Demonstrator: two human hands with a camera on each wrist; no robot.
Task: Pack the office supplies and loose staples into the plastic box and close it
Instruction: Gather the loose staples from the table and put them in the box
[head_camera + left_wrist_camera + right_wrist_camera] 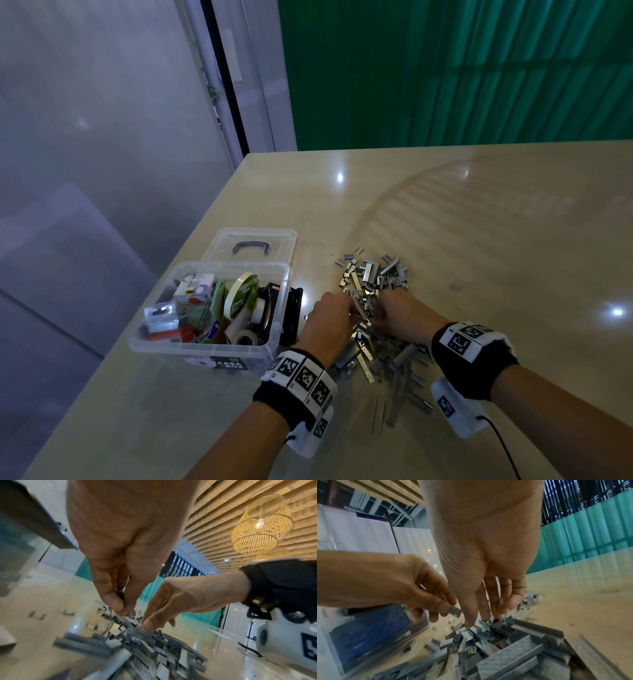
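A heap of loose silver staples (376, 329) lies on the beige table, right of the clear plastic box (205, 346). The box stands open, holding a masking tape roll (239, 294), small packets and other supplies. Its clear lid (253, 246) with a dark handle lies behind it. Both hands work in the middle of the heap. My left hand (347, 308) pinches a short strip of staples (455, 612) between thumb and fingers (111, 601). My right hand (380, 308) points down, its thumb and fingertips (485, 616) closing on staples in the pile.
A black object (293, 315) stands against the box's right wall, close to my left hand. The table's left edge (137, 335) runs just beyond the box. A few stray staples (455, 287) lie right of the heap. A green screen stands behind the table.
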